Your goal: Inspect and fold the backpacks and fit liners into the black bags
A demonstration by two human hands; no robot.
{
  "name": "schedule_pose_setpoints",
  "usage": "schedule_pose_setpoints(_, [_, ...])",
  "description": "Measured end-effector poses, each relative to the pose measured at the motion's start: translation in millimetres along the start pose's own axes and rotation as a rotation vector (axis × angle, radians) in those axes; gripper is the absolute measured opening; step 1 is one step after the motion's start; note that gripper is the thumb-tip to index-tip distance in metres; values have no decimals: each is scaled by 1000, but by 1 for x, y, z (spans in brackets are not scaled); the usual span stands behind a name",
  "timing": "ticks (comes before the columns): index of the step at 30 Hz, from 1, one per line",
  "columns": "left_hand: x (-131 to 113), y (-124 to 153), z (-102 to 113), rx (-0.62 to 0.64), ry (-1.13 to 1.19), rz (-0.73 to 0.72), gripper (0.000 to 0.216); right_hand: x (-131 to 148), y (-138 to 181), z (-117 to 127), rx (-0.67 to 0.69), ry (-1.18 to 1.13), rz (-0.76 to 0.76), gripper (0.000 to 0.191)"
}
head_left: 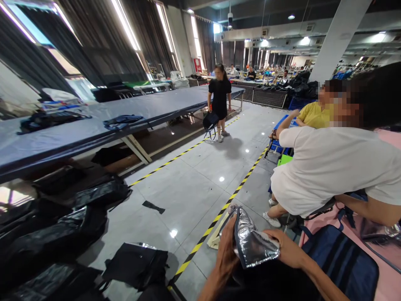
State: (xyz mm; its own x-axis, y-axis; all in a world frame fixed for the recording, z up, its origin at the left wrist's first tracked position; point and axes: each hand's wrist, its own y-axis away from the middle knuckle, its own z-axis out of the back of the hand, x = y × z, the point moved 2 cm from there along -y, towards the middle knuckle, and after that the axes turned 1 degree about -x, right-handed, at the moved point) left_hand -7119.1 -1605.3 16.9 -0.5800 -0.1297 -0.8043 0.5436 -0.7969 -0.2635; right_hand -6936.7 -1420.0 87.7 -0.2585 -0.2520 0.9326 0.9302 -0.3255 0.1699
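Just right of the near striped tape [219,215] on the floor, a silver bag [255,244] is held up in front of the wearer — shiny, creased foil, bulging at the top, with a dark binding along its left side and a roughly straight lower edge. It lies between the two hands: the left grip [228,246], on the side toward the tape, is closed on the bound side, and the right grip [288,248], farther from the tape, is clamped on the opposite end, some of its fingers hidden by the foil. Black cloth [266,282] shows just below the bag; whether the two are joined I cannot tell.

Farther right of the tape, a navy bag [343,257] rests on a pink surface [374,274], near a person in a white shirt [326,163]. Left of the tape, a black bag [138,263] lies on the floor.
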Motion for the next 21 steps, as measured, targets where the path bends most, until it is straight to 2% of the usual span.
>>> schedule_pose_setpoints(3, [6,-5,14,5,20,9,85,0,-11,1,120,-5,6,12])
schedule_pose_setpoints(5, [5,-3,21,27,11,-29,83,-2,-12,4,171,-18,3,14])
schedule_pose_setpoints(10, [-2,-8,44,96,-57,2,82,3,-18,11,223,-15,-57,19])
schedule_pose_setpoints(13, [-3,-29,58,173,-80,71,79,14,-31,12,212,-4,-87,20])
schedule_pose_setpoints(17, [-1,-62,72,264,-61,128,62,16,-47,9,177,60,-104,22])
schedule_pose_setpoints(21, [1,-91,77,371,26,258,30,-2,-61,2,-20,109,-31,45])
